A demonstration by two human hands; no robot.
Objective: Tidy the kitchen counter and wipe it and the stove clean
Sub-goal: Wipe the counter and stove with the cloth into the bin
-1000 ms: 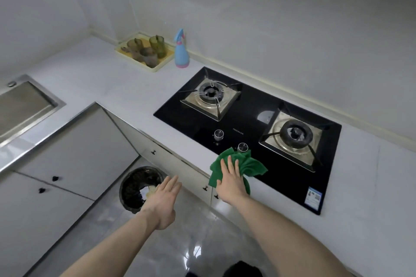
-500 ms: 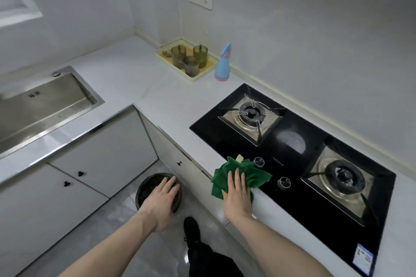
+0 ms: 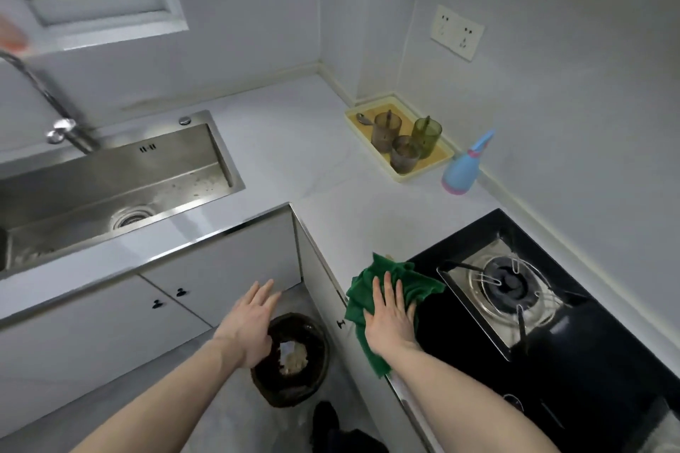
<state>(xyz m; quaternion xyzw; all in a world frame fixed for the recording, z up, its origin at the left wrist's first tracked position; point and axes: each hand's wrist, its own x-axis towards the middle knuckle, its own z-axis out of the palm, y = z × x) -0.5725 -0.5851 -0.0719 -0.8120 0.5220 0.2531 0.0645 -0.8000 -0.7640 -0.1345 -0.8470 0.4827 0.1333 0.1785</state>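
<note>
1 head cam, looks down at counter (image 3: 316,158)

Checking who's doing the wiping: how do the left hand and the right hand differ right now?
The right hand presses flat on the green cloth at the stove's front corner; the left hand touches nothing. The right hand is over the counter; the left hand hangs off its edge, above the bin on the floor. Both have straight fingers, palms down.

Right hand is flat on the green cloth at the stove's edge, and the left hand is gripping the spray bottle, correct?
Not quite. The head view shows the left hand open and empty above the bin; the spray bottle stands untouched beside the tray. The right hand does press the green cloth.
</note>
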